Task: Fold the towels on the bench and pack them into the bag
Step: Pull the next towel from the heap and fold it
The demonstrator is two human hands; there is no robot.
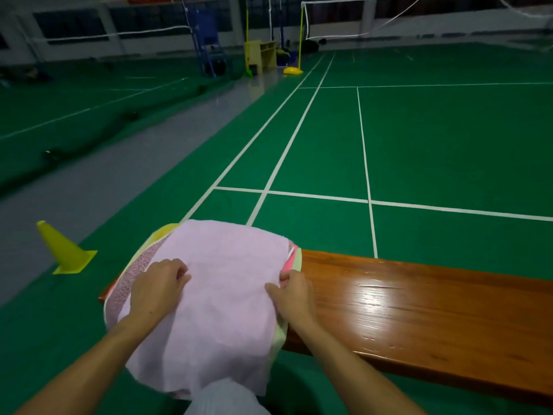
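A pale lilac towel lies spread over a pile of other towels at the left end of the wooden bench. Edges of the pile show beneath it: a speckled pink one, yellow at the far left corner, pink and pale green at the right. My left hand rests on the lilac towel's left part with fingers curled into the cloth. My right hand pinches the towel's right edge. The towel's near end hangs over my knee. No bag is in view.
A yellow cone stands on the floor left of the bench. Green court floor with white lines stretches ahead. Far back stand net posts, a yellow cabinet and a blue umpire chair.
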